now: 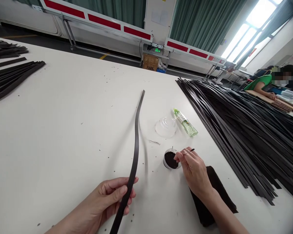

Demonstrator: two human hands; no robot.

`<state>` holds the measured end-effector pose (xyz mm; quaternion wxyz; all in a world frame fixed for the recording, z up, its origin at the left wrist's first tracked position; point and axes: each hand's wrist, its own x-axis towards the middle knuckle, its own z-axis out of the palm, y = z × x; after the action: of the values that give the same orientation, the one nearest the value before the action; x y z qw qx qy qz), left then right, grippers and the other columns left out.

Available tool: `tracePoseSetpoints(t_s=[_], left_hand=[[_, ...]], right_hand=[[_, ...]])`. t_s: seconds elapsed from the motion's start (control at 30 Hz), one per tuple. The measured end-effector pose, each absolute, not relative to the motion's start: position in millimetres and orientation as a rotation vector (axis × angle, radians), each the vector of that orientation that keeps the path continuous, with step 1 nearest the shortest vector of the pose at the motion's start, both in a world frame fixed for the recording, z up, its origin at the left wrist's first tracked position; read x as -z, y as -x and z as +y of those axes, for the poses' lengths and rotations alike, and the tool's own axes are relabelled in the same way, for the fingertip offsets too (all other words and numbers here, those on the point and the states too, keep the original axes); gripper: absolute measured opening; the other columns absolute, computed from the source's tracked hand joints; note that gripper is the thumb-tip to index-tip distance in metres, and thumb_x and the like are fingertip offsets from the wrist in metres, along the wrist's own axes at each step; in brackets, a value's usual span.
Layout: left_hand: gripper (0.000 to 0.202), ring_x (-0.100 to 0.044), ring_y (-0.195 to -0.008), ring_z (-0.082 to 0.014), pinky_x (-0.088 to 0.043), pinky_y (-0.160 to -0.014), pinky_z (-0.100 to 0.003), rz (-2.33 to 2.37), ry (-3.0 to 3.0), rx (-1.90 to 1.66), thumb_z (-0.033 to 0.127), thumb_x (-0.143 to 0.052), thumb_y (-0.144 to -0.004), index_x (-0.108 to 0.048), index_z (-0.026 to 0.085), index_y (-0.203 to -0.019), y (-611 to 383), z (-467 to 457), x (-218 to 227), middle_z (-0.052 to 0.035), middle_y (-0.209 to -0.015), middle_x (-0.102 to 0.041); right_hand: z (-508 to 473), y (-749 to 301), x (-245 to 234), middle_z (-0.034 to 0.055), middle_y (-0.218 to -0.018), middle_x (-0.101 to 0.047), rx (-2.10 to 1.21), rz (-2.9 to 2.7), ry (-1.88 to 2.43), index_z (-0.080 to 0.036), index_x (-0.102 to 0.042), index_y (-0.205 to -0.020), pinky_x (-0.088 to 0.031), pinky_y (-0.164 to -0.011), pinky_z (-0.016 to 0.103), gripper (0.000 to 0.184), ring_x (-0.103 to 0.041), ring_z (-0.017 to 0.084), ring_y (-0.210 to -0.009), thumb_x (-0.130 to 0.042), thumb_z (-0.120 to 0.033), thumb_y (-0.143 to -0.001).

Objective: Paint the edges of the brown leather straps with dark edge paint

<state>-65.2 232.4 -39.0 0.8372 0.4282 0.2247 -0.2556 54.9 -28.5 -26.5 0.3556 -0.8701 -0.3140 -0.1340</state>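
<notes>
My left hand (109, 198) grips a long black strip (136, 136) near its lower end; the strip rises off the white table (63, 113) and curves away toward the far side. My right hand (194, 169) pinches a thin dark stick or brush (189, 151), its tip at the rim of a small round pot of black paste (171, 159). That wrist rests over a dark cloth (215, 195) lying on the table.
A clear plastic lid (166, 126) and a green bottle (185, 122) lie beyond the pot. A big heap of black strips (249, 133) covers the right side; more strips (9, 76) lie at far left. Another person in green (261, 83) sits at back right.
</notes>
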Motion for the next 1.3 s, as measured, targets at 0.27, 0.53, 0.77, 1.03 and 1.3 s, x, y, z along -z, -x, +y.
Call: tracePoseSetpoints(t_s=[0.27, 0.53, 0.77, 1.03, 1.3], left_hand=[[0.024, -0.060, -0.069, -0.0133, -0.057, -0.068, -0.024, 0.477, -0.905, 0.536, 0.032, -0.074, -0.082, -0.076, 0.021, -0.103, 64, 230, 34, -0.0041, -0.085, -0.072], [0.026, -0.060, -0.082, -0.0164, -0.057, -0.073, -0.027, 0.425, -0.921, 0.552, 0.026, -0.072, -0.083, -0.074, 0.023, -0.108, 64, 233, 33, -0.0058, -0.093, -0.070], [0.024, -0.060, -0.080, -0.0158, -0.056, -0.074, -0.028, 0.399, -0.943, 0.556, 0.026, -0.073, -0.082, -0.075, 0.023, -0.106, 63, 231, 28, -0.0048, -0.091, -0.069], [0.024, -0.060, -0.082, -0.0161, -0.057, -0.078, -0.030, 0.412, -0.951, 0.551, 0.026, -0.073, -0.082, -0.075, 0.023, -0.106, 64, 232, 29, -0.0038, -0.090, -0.070], [0.025, -0.061, -0.084, -0.0169, -0.058, -0.079, -0.030, 0.421, -0.961, 0.546, 0.026, -0.076, -0.079, -0.075, 0.023, -0.104, 64, 232, 27, -0.0040, -0.089, -0.070]], right_hand=[[-28, -57, 33, 0.0025, -0.072, -0.059, 0.371, -0.833, 2.261, -0.020, -0.056, -0.078, -0.040, -0.067, 0.030, 0.030, -0.050, 0.018, -0.073, -0.040, -0.023, -0.103], [-29, -50, 22, 0.0010, -0.072, -0.059, 0.389, -0.689, 2.206, -0.021, -0.057, -0.079, -0.043, -0.072, 0.030, 0.032, -0.054, 0.017, -0.072, -0.037, -0.025, -0.104], [-30, -51, 26, 0.0018, -0.073, -0.060, 0.353, -0.594, 2.217, -0.021, -0.057, -0.077, -0.045, -0.072, 0.030, 0.036, -0.056, 0.017, -0.074, -0.035, -0.030, -0.105], [-27, -53, 37, 0.0039, -0.071, -0.059, 0.370, -0.739, 2.240, -0.020, -0.059, -0.077, -0.039, -0.069, 0.033, 0.035, -0.050, 0.020, -0.075, -0.038, -0.032, -0.103], [-28, -46, 25, 0.0032, -0.074, -0.061, 0.352, -0.554, 2.154, -0.020, -0.060, -0.078, -0.045, -0.073, 0.033, 0.039, -0.056, 0.018, -0.074, -0.036, -0.036, -0.104]])
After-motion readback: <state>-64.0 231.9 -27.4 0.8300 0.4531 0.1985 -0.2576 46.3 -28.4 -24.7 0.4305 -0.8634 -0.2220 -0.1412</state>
